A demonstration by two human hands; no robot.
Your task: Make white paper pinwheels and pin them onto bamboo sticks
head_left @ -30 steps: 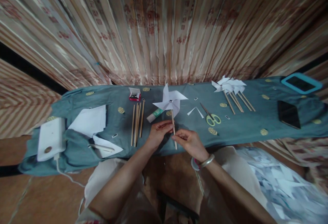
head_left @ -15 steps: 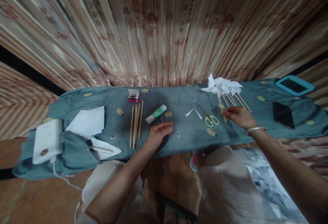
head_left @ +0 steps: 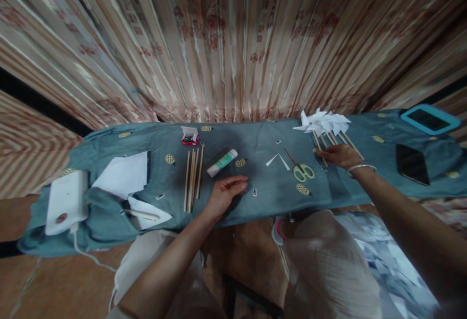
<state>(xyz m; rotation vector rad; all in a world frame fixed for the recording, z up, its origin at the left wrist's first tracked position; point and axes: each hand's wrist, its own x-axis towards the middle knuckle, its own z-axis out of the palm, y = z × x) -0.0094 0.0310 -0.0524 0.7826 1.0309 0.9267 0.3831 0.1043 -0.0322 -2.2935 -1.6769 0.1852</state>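
Note:
My right hand (head_left: pixel 342 156) is closed, its thumb and fingers pinching the wooden stick of a white paper pinwheel (head_left: pixel 309 123). This pinwheel is at the left end of a row of other pinwheels (head_left: pixel 337 123), their paper heads overlapping. My left hand (head_left: pixel 225 192) rests near the table's front edge, fingers stretched out and holding nothing. Just beyond it is a glue stick (head_left: pixel 222 163). Scissors (head_left: pixel 303 171) with green handles lie left of my right hand, beside two thin paper slivers (head_left: pixel 278 160). Several bare wooden sticks (head_left: pixel 192 178) lie left of the glue stick.
A small red box (head_left: pixel 189 136) with its lid up stands behind the sticks. At left are white paper sheets (head_left: pixel 122 173), a folded paper piece (head_left: pixel 148 212) and a white device (head_left: pixel 67 201) with a cable. A phone (head_left: pixel 412 164) and blue-framed tablet (head_left: pixel 430 118) lie at right.
My right hand has moved slightly away from me along with the pinwheel's stick, which stays in its pinch. The view has shifted a little. My left hand has hardly moved.

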